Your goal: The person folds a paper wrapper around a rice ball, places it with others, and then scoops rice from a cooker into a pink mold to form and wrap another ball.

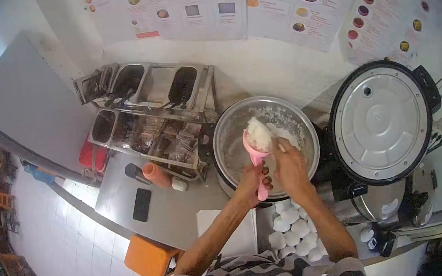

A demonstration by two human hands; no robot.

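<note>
A pink scoop (257,157) heaped with white rice (259,134) is held over the open pot (228,162). My left hand (252,183) is wrapped round its handle. On the other side, my right hand (291,168) is bent with its fingers close together at the scoop's right edge. What lies under those fingers is hidden. More white rice clings to the pot's inner wall. Just below the pot, several white rounded lumps (293,236) are packed together between my forearms.
The pot's round lid (381,122) stands raised at the right. Metal food bins (185,86) fill a two-level rack at the back left. A black phone (141,204), an orange bottle (156,174) and an orange stool (148,257) are to the left. Printed sheets (292,1) hang on the wall.
</note>
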